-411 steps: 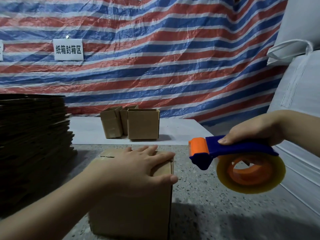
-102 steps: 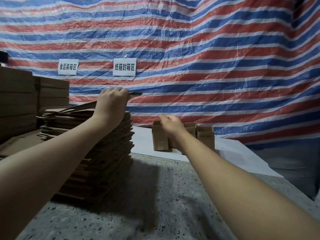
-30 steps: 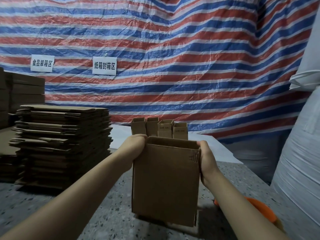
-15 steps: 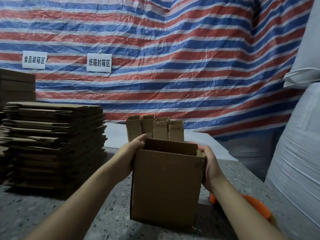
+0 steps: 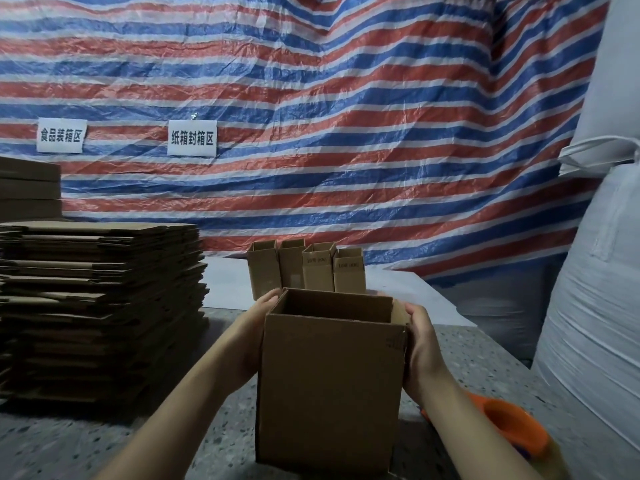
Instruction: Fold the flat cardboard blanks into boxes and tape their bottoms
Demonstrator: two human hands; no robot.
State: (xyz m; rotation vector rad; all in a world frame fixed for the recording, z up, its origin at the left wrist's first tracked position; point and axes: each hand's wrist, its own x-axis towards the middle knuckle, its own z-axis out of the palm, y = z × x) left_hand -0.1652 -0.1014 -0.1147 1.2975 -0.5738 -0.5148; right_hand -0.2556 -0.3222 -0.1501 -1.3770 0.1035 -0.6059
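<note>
A brown cardboard box stands upright on the speckled table in front of me, squared up into an open tube with its top open. My left hand presses its left side near the top rim, and my right hand presses its right side. A tall stack of flat cardboard blanks sits to the left. The orange tape dispenser lies on the table behind my right forearm, partly hidden.
Several small folded boxes stand in a row on a white sheet beyond. Large white sacks crowd the right side. A striped tarp with two paper signs hangs behind. More cardboard is stacked at far left.
The box has opened from nearly flat into a square tube between my hands. My hands have slid a little down its sides.
</note>
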